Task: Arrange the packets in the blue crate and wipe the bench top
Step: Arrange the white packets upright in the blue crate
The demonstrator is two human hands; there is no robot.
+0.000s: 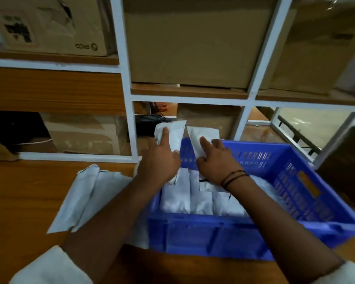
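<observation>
Left grip (160, 160) clasps 1 packet (171, 131), right grip (217, 163) another, above the blue crate (213, 224); 2 spare packets (84, 193) lie on the bench (19, 191). They look light, soft, likely slippery (hold mid-length).

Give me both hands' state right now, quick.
Left hand: holding a white packet, thumb on its front.
Right hand: holding a second white packet, pinched between thumb and fingers.
</observation>
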